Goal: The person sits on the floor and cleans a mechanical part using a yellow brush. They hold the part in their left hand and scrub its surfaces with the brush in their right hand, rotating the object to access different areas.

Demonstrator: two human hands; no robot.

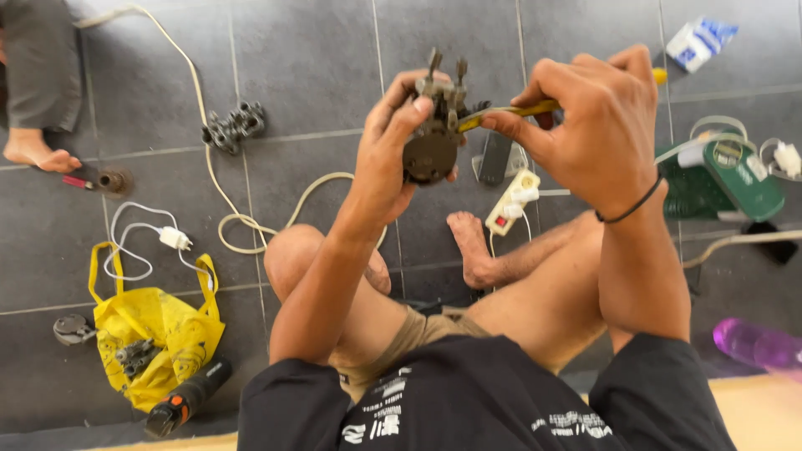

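Left hand [393, 150] clamped on greasy metal mechanism [433, 134], right hand [585, 125] pinching yellow-handled screwdriver [510, 113] against its edge, upper centre, well above tiled floor [317, 58].

Yellow bag [159, 334], cordless drill [185, 399], white power strip [514, 200] — green device [735, 175], purple bottle [756, 344]

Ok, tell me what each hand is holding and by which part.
The left hand grips a dark metal mechanical part around its round body. The right hand pinches a yellow-handled tool along its shaft, tip against the part.
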